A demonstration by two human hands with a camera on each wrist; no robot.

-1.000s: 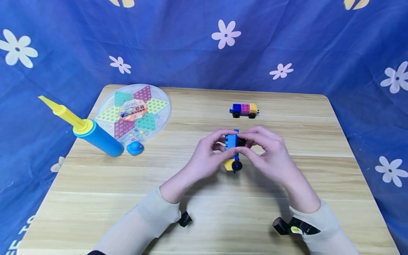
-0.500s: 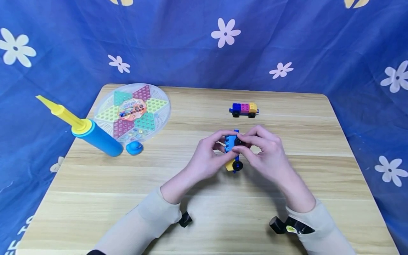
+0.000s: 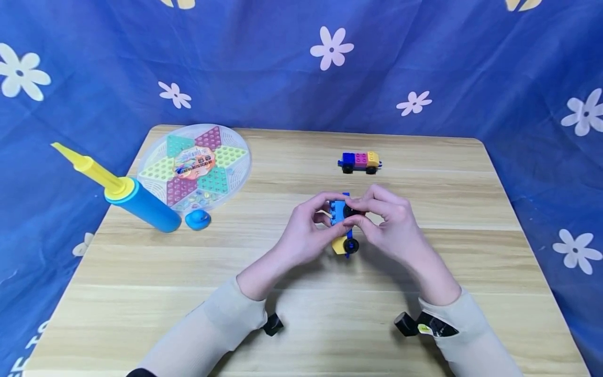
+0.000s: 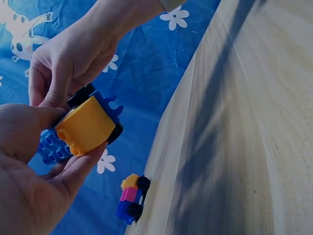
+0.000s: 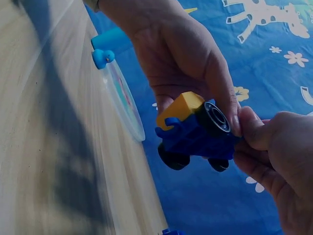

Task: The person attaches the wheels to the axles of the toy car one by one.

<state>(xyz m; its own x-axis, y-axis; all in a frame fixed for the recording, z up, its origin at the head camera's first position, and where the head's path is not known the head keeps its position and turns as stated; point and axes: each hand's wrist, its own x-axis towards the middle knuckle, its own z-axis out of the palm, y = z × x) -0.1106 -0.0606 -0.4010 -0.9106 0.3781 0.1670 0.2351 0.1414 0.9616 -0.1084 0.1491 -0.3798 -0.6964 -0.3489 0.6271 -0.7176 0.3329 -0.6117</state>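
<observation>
A toy car (image 3: 340,210) of blue and yellow building blocks stands on end above the table in the head view. My left hand (image 3: 306,230) grips it from the left, fingers and thumb on its block sides. The yellow sloped block (image 4: 87,126) faces the left wrist camera, with blue studs beyond it. My right hand (image 3: 388,222) pinches a black wheel (image 3: 349,211) at the car's far end, fingertips partly covering it. A second wheel (image 3: 350,245) sits near the yellow end. In the right wrist view, the dark blue base (image 5: 195,139) shows several wheels.
Behind the hands stands another toy car (image 3: 360,161) in blue, pink and yellow. At left on the wooden table (image 3: 292,324) are a round Chinese checkers board (image 3: 235,184), a blue and yellow pump (image 3: 146,204) and a small blue rubber duck (image 3: 198,220). A blue flowered cloth (image 3: 264,68) hangs behind.
My right hand and forearm have shifted slightly left, and the pinched wheel now shows closer against the light blue block. My left hand keeps its hold on the toy car.
</observation>
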